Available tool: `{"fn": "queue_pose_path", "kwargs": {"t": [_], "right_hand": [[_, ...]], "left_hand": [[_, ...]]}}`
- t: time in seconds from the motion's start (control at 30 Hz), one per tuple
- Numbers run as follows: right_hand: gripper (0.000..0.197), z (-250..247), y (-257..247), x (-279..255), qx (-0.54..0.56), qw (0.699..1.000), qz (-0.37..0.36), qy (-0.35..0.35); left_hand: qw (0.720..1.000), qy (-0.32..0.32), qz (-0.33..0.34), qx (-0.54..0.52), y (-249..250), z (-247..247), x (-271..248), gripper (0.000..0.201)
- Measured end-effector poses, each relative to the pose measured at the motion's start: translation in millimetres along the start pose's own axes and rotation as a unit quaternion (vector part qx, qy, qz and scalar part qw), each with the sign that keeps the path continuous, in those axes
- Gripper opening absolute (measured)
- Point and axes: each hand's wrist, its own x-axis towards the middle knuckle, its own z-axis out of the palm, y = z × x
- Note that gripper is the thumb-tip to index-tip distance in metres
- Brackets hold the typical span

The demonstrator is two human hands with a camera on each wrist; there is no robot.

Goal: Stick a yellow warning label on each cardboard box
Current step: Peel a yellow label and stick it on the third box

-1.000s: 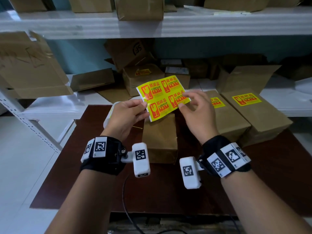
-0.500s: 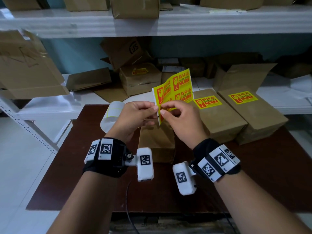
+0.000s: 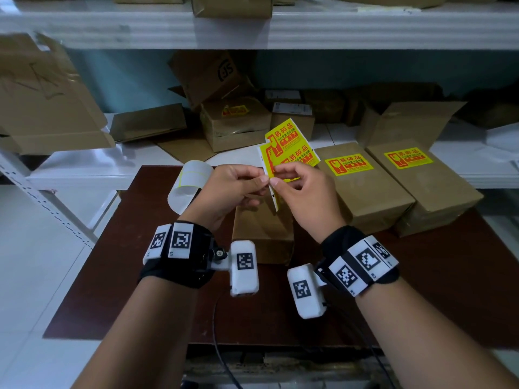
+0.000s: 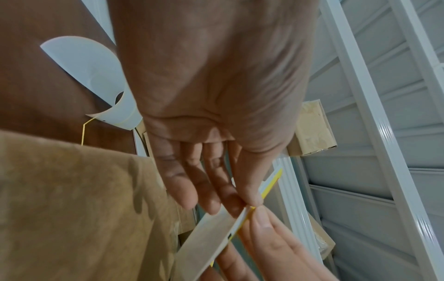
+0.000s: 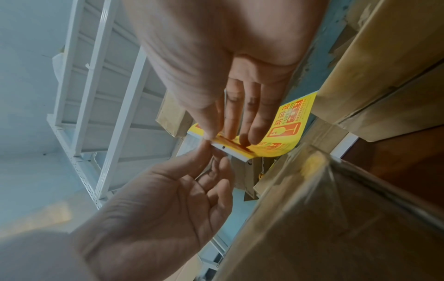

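Over a plain brown cardboard box (image 3: 264, 234) I hold up a sheet of yellow warning labels (image 3: 289, 153), turned almost edge-on. My left hand (image 3: 261, 182) pinches the sheet's white backing at its near edge; the left wrist view shows that backing (image 4: 216, 233) between thumb and fingers. My right hand (image 3: 276, 178) pinches the yellow corner of a label (image 5: 286, 129) right beside the left fingertips. To the right lie two boxes, one (image 3: 370, 197) beside the other (image 3: 438, 192), each with a yellow label on top.
A curl of white backing paper (image 3: 191, 183) lies left of my hands on the dark brown table (image 3: 449, 290). Behind, a white shelf (image 3: 84, 172) carries more cardboard boxes, one labelled (image 3: 236, 127), and flattened cartons. An upper shelf (image 3: 365, 26) runs overhead.
The label sheet has turned from facing me flat to nearly edge-on. My right hand has slid from the sheet's right side to its near corner, meeting the left fingertips.
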Motion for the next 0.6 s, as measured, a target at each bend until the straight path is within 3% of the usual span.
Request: {"fn": "queue_pose_path", "kwargs": {"t": [0.37, 0.6], "right_hand": [[0.010, 4.9, 4.5, 1.9, 0.051, 0.998, 0.030, 0.004], [0.016, 5.4, 2.2, 0.0, 0.059, 0.997, 0.048, -0.008]], "left_hand": [[1.000, -0.019, -0.003, -0.005, -3.4, -1.9, 0.3, 0.009], [1.000, -0.028, -0.003, 0.008, -5.4, -2.9, 1.0, 0.015]]}}
